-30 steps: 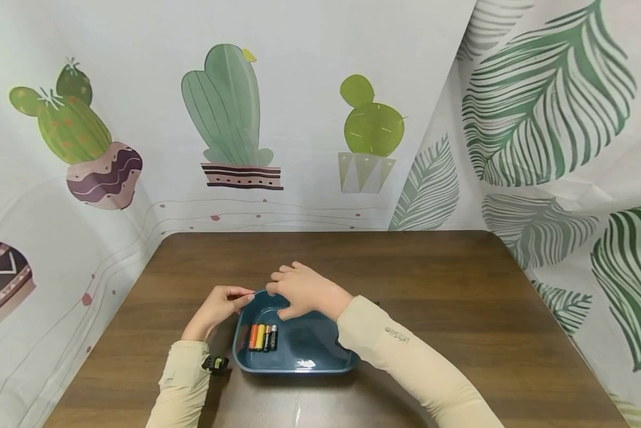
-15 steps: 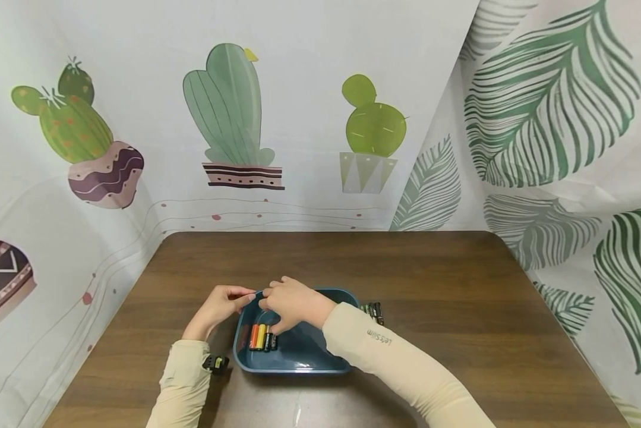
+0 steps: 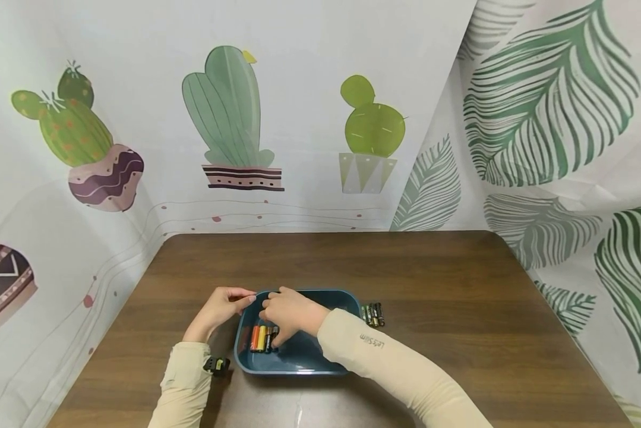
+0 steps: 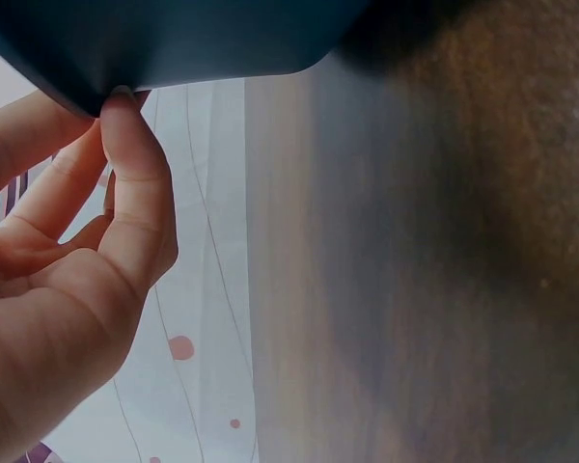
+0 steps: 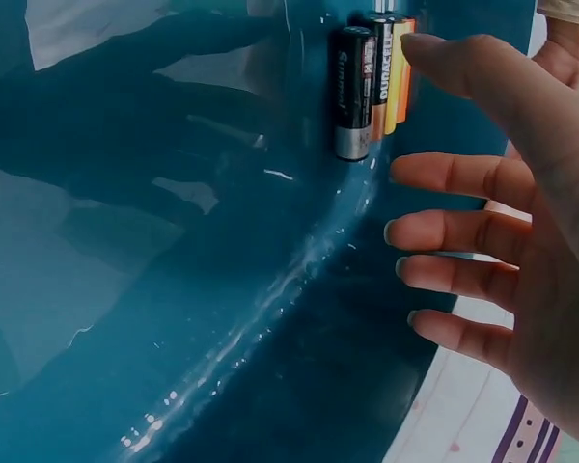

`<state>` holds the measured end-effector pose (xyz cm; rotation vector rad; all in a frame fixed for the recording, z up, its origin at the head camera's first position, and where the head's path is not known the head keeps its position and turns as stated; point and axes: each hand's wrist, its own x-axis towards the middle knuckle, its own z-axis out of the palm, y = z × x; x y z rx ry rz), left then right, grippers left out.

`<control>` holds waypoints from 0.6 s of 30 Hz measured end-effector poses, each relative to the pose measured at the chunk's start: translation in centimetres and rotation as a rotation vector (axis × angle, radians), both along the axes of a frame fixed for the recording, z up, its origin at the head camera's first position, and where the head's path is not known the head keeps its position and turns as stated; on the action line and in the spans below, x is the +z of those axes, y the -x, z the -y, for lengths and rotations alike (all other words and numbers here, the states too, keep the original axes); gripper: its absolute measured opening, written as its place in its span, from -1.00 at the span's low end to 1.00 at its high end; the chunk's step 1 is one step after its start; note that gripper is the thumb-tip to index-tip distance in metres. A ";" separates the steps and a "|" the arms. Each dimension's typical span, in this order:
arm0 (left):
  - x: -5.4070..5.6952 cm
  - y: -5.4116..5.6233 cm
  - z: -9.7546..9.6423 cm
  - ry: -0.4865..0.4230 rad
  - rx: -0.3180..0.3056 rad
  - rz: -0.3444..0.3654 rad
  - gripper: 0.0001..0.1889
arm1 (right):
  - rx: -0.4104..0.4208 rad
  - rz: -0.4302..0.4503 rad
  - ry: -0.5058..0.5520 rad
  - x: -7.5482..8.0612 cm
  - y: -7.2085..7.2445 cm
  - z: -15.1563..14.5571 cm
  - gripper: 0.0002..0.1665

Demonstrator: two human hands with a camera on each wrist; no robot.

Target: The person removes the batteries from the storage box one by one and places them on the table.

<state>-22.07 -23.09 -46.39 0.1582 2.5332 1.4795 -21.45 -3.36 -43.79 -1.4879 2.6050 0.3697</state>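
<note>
Head view: your left hand [image 3: 220, 309] pinches the blue tray [image 3: 306, 359] at ten o'clock, your empty right hand [image 3: 292, 314] wide beside the batteries [image 3: 261, 339] at its nine o'clock, where a careless nudge could scatter the row.

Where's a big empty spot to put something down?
The brown table is bare right of the dark batteries outside the tray, and behind the tray to the table's far edge. The tray's left end is crowded: four batteries lie there, the right hand is close to them, and the left hand pinches the rim.
</note>
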 end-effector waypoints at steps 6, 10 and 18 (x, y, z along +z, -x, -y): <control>-0.3 0.1 0.0 -0.003 0.008 0.007 -0.73 | -0.001 -0.027 -0.038 -0.4 0.0 0.1 -0.32; 0.4 -0.4 -0.2 -0.006 0.005 0.001 -0.74 | -0.009 -0.032 -0.049 -0.7 0.1 0.1 -0.32; 0.0 -0.1 -0.1 0.018 -0.005 0.003 -0.73 | -0.020 -0.036 -0.062 -1.3 0.0 0.1 -0.29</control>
